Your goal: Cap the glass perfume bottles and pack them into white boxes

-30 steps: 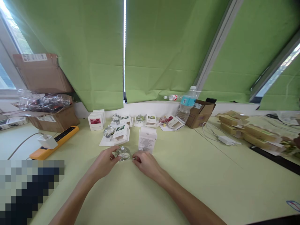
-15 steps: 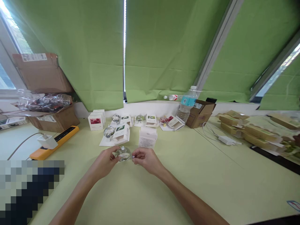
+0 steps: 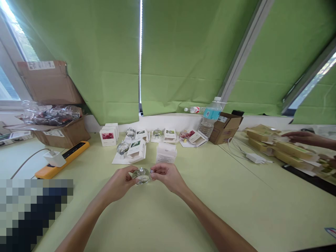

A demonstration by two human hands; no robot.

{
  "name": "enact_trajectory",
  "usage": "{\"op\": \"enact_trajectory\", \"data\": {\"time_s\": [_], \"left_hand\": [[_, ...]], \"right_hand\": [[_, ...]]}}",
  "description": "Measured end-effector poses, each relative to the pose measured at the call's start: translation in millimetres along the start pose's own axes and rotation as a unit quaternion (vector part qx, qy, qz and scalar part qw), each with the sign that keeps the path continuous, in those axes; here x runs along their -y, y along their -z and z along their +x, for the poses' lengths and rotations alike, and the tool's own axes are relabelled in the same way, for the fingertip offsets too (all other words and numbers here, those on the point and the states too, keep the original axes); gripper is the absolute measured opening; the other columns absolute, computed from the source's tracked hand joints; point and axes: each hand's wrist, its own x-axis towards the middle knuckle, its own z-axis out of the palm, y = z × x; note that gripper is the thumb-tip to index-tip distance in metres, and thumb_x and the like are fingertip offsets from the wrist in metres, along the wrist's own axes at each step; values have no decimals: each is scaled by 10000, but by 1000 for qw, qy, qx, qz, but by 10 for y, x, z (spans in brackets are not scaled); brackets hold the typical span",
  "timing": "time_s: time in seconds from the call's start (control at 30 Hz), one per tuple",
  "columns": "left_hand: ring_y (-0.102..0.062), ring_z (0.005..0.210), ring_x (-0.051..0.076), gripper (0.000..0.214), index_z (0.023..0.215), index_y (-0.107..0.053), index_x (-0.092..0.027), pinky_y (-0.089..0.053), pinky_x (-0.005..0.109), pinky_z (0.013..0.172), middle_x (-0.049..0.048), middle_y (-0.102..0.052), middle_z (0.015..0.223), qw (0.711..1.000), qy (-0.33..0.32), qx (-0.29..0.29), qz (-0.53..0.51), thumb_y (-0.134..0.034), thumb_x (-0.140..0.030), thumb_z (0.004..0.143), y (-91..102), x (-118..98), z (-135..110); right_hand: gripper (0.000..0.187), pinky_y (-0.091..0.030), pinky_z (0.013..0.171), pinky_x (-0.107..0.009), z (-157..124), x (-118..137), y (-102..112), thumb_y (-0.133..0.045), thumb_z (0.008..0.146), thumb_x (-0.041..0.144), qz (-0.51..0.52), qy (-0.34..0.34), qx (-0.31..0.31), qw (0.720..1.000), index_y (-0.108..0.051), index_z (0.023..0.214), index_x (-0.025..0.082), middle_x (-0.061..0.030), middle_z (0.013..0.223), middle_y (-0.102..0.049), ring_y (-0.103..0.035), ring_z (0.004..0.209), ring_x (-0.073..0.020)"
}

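Observation:
On the table, my left hand [image 3: 120,182] grips a round, clear glass bottle [image 3: 142,177] by its left side, thumb in front and fingers behind. A silvery neck tops the bottle. My right hand [image 3: 168,176] is pinched around a small shiny silvery piece [image 3: 152,172], close against the bottle's right side; most of that piece is hidden by the fingers. Just beyond my hands stands a white carton [image 3: 166,151] with printed text. Farther left, another round glass bottle [image 3: 122,148] rests on a white sheet beside an opened white box [image 3: 137,149].
More glass bottles and boxes line the wall, including a pink-toned bottle [image 3: 184,134]. A large plastic water bottle [image 3: 208,120] stands by a brown carton [image 3: 226,127]. An orange power strip [image 3: 65,158] lies left. At right, another person's hand [image 3: 296,135] reaches over yellowish boxes [image 3: 291,149].
Both my hands and the glass bottle have shifted slightly right and down in view, the grips unchanged. Another person's hand has come in from the right over the yellowish boxes.

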Motion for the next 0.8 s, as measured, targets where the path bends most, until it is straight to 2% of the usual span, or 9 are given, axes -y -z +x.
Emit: {"op": "enact_trajectory", "data": {"time_s": [0.2,0.53,0.7,0.8], "left_hand": [[-594,652,180,364,1042,-625,-205,-409,259,601,1,-629,709,1000,-3,11,-18,-528,-465,806,-38,-48,-17],[-538,615,156,264,1006,-617,-233,-357,240,562,-25,-591,660,999,-10,35,-24,-540,-409,823,-123,-48,-6],[-520,602,147,265,1030,-618,-242,-349,242,560,-30,-585,662,999,-14,42,-21,-533,-396,831,-147,-82,-13],[-523,609,148,269,1049,-617,-246,-361,247,571,-29,-593,670,999,-21,41,-17,-530,-384,836,-160,-78,-14]], "right_hand": [[248,-527,665,-296,-15,35,8,-733,689,281,13,23,-3,1000,-711,898,149,-31,731,-681,-640,664,-166],[186,-522,681,-280,-94,126,-30,-691,758,245,-83,103,-18,991,-743,922,174,-44,784,-692,-629,725,-170],[208,-526,718,-292,-110,165,-30,-679,782,245,-118,136,-16,984,-751,971,198,-64,923,-698,-646,812,-185],[213,-518,701,-288,-134,179,-37,-669,795,231,-135,154,-13,979,-746,993,214,-57,925,-697,-645,805,-179]]}}
